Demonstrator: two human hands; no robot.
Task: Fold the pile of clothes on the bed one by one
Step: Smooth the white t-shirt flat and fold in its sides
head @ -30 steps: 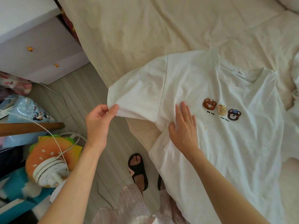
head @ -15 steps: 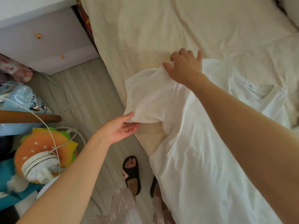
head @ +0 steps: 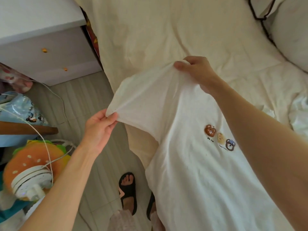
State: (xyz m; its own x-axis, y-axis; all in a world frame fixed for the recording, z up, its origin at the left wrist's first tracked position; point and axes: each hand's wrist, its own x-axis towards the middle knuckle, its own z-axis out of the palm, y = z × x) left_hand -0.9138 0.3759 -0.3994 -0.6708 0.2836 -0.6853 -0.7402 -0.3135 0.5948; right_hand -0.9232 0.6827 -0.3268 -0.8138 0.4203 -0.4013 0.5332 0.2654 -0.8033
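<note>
A white T-shirt [head: 191, 164] with three small bear patches lies face up across the near edge of the bed [head: 166, 39], thin, limp and light, likely best held by seams. The left hand [head: 98, 129] pinches the sleeve hem; the right hand [head: 196, 72] grips the bunched shoulder.

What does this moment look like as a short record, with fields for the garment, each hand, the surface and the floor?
garment: white t-shirt with three bear patches, front up on the bed
left hand: pinches the sleeve edge, lifted off the bed's side
right hand: grips the shoulder
surface: cream bedsheet
floor: burger-shaped cushion, white nightstand
</note>
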